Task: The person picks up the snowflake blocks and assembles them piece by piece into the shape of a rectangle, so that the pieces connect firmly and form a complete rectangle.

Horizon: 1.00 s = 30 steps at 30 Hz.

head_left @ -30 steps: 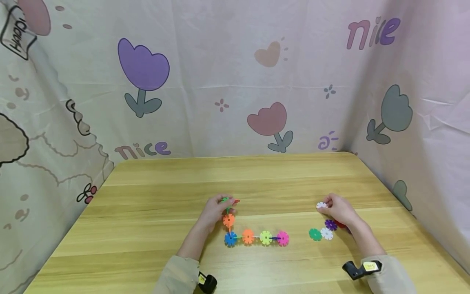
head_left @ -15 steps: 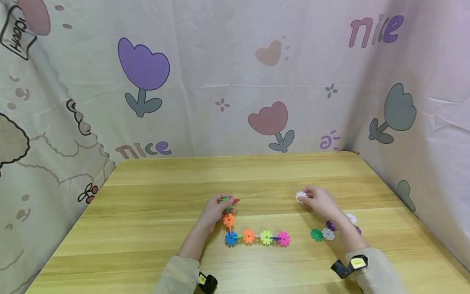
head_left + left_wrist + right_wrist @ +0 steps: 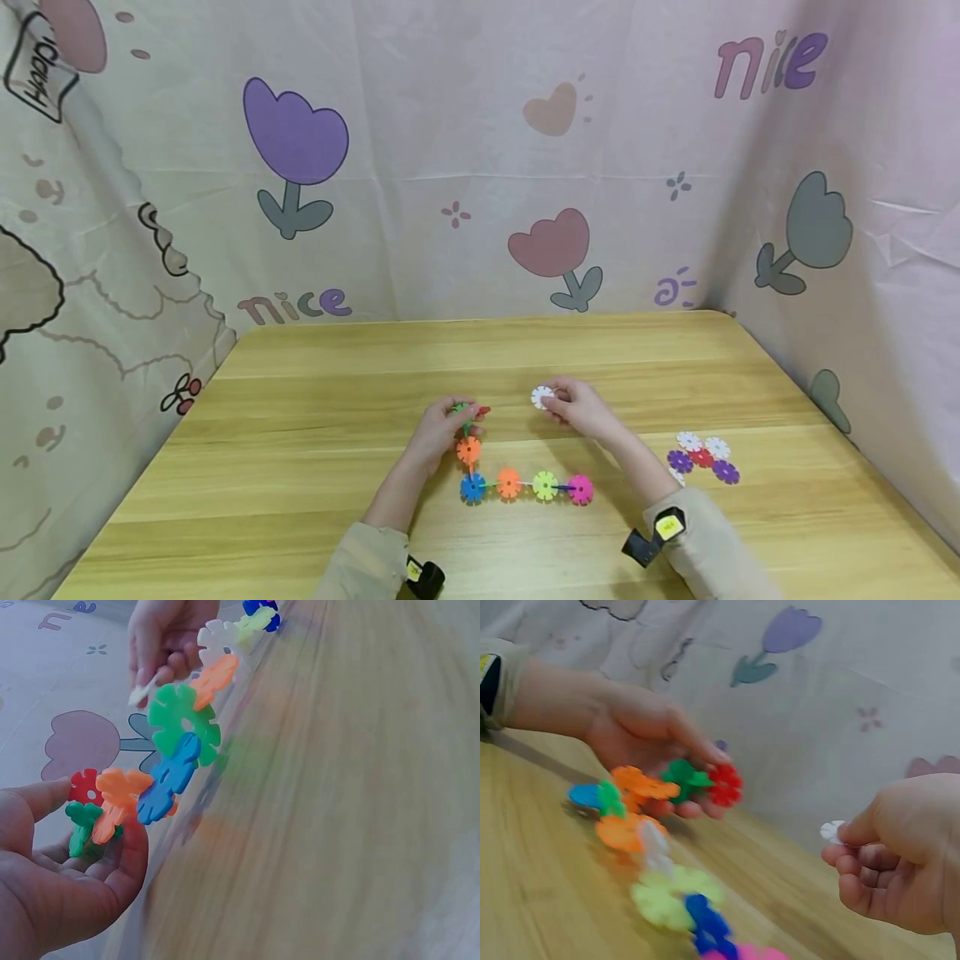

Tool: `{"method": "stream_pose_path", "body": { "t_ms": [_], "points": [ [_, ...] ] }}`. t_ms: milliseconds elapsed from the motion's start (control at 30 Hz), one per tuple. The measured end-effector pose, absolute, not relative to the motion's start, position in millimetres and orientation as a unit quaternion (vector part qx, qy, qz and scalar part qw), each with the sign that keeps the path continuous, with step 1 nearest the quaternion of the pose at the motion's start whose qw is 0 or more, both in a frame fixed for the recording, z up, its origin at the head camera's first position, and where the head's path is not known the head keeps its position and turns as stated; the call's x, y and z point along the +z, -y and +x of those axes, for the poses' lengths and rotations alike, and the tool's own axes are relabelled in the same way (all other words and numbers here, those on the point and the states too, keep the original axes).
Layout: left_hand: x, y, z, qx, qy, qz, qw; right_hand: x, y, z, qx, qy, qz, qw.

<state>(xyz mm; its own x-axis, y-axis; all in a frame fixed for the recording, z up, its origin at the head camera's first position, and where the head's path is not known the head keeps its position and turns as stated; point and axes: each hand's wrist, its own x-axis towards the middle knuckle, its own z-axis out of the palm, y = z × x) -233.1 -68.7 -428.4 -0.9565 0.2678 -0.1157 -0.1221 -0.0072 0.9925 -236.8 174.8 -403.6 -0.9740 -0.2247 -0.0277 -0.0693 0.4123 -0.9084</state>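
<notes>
My left hand (image 3: 438,433) grips the upper end of an L-shaped chain of interlocking snowflake discs, near a green disc (image 3: 681,781) and a red disc (image 3: 725,785). From there the chain runs down through an orange disc (image 3: 468,451) to a blue disc (image 3: 472,488). It then goes right past another orange disc (image 3: 508,483) and a yellow-green disc (image 3: 545,486) to a pink disc (image 3: 581,490). To the right of the red end, apart from it, my right hand (image 3: 581,407) pinches a white snowflake disc (image 3: 542,397) between thumb and fingers.
Loose discs lie in a group at the right of the wooden table (image 3: 337,375): white (image 3: 717,447), red (image 3: 701,457) and purple (image 3: 726,472) among them. My right forearm passes in front of part of this group. A printed cloth (image 3: 420,108) hangs behind the table.
My right hand has carried the white disc leftward from above the loose discs toward my left hand. The left hand and the chain have stayed nearly in place.
</notes>
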Motion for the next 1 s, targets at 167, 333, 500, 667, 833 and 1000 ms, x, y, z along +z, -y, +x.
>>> {"method": "stream_pose_path", "body": {
  "t_ms": [167, 333, 500, 667, 833, 1000],
  "points": [
    [-429.2, 68.6, -232.9, 0.709, -0.688, 0.054, 0.142, -410.0, -151.3, -238.9, -0.557, -0.822, -0.09, 0.078],
    [-428.9, 67.5, -232.0, 0.712, -0.687, 0.051, 0.138, -414.5, -135.5, -238.8, -0.582, -0.804, -0.092, 0.087],
    [-429.2, 67.1, -232.4, 0.711, -0.687, 0.053, 0.139, -416.3, -128.1, -237.8, -0.607, -0.784, -0.089, 0.094],
    [-429.2, 67.0, -233.3, 0.71, -0.688, 0.054, 0.142, -415.4, -125.4, -236.5, -0.62, -0.774, -0.084, 0.094],
    [-428.9, 67.0, -233.0, 0.71, -0.688, 0.053, 0.139, -413.0, -122.5, -235.3, -0.63, -0.766, -0.085, 0.095],
    [-416.3, 67.5, -226.9, 0.707, -0.69, 0.055, 0.146, -409.1, -118.7, -232.1, -0.636, -0.76, -0.088, 0.102]
  ]
}}
